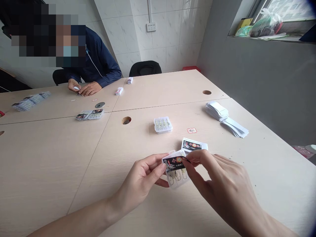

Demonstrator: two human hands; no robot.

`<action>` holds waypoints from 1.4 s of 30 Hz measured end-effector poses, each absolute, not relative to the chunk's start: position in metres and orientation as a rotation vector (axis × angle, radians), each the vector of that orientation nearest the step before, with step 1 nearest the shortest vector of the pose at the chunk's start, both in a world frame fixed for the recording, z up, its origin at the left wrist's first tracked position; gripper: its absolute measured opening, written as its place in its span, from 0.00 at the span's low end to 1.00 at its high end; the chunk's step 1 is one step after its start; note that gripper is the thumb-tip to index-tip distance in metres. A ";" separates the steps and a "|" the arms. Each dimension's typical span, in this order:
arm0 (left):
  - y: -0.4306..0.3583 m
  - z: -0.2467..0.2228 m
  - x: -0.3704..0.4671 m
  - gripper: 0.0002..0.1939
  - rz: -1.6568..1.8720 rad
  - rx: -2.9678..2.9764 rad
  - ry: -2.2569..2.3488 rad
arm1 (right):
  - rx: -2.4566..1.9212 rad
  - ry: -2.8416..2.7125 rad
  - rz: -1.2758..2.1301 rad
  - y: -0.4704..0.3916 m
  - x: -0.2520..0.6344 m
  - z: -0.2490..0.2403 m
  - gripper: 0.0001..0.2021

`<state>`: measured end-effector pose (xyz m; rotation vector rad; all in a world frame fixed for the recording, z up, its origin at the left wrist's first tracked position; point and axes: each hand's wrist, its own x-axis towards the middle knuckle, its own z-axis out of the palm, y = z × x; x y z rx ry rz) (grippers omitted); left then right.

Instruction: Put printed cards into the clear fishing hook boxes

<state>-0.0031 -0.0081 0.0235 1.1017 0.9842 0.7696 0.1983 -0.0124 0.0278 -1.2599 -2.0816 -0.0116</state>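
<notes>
A clear plastic box of hooks (175,181) is held above the table, tilted, by my left hand (144,176), whose thumb and fingers grip its left side. A black printed label (172,164) lies across the upper part of the box. My right hand (219,177) pinches the label's right end between thumb and index finger; that end is lifted slightly. Just behind the hands sits a stack of label sheets (197,145) with a black label on top. Farther back stand stacked clear boxes of hooks (163,125), beside a small red-edged sticker (192,130).
White paper stacks (217,111) lie at the right on the table (118,171). Labelled boxes (90,114) and a pile of cases (31,100) are at the left. Across the table a person (98,62) in dark blue handles small items. Round holes (126,120) pierce the tabletop.
</notes>
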 end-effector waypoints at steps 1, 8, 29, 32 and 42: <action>-0.008 0.023 -0.003 0.16 0.771 1.103 0.987 | -1.262 -2.084 -0.012 -0.012 0.198 0.028 0.02; -0.008 0.023 -0.003 0.16 0.779 1.107 0.991 | -1.318 -2.078 0.104 -0.012 0.197 0.029 0.01; -0.006 0.022 -0.004 0.17 0.795 1.133 1.041 | -1.297 -2.050 0.208 -0.015 0.195 0.025 0.03; -0.006 0.022 -0.004 0.16 0.803 1.130 1.041 | -1.290 -2.057 0.187 -0.014 0.195 0.025 0.03; -0.007 0.022 -0.003 0.14 0.814 1.116 1.012 | -1.272 -2.054 0.152 -0.012 0.195 0.029 0.01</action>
